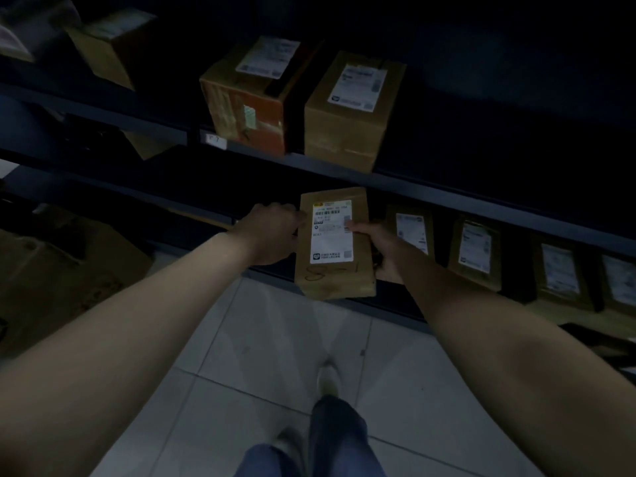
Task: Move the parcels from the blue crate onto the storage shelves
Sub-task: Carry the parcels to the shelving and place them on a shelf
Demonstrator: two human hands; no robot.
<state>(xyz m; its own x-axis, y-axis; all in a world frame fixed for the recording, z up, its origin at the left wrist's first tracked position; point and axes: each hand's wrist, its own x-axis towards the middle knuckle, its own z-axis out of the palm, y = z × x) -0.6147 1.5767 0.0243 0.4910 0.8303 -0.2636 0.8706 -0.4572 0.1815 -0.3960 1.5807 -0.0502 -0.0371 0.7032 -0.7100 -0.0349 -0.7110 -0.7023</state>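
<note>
Brown parcel [334,244] — both hands gripping, fingertips seemingly hidden behind.

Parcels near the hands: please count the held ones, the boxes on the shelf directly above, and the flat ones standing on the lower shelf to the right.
Held parcel: 1
Boxes above: 2
Flat parcels at right: 4
Total: 7
</note>
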